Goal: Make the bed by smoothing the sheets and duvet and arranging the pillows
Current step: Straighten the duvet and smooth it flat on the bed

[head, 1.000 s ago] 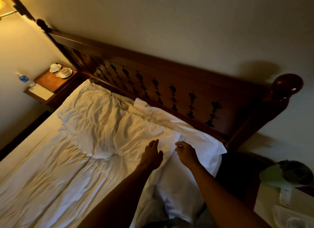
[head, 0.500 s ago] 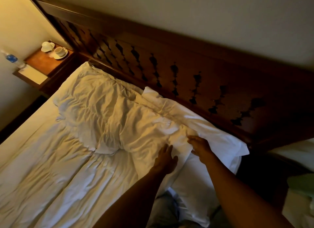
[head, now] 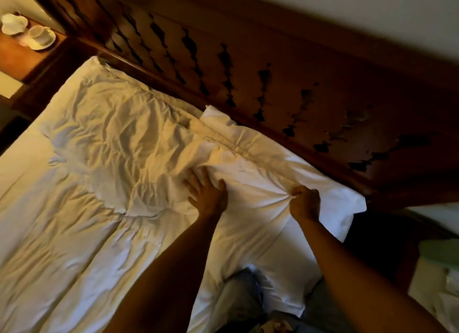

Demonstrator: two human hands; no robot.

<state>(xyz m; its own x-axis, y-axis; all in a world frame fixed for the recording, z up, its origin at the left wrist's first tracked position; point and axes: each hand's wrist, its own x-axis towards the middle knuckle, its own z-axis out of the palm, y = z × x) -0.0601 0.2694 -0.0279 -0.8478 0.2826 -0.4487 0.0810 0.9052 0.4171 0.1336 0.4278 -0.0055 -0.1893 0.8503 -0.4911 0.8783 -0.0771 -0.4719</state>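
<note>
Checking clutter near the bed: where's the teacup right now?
Head view, far upper left: the teacup sits on its saucer on the wooden nightstand, beside the headboard's left end.

A dark wooden headboard (head: 285, 67) runs diagonally from the upper left of the frame down toward the right edge, its panel pierced by rows of wavy cut-out slots. Behind it, along the top and upper right, a plain pale wall (head: 360, 12) shows. In the upper left corner stands a wooden bedside table (head: 17, 57) with a reddish-brown top; two white cups on saucers (head: 41, 35) sit on it, side by side, and a pale flat sheet or pad lies at its lower edge. Warm yellowish light falls from the left, while the right side of the frame lies in deep shadow. At the lower right edge something pale green (head: 439, 253) is blurred.
</note>
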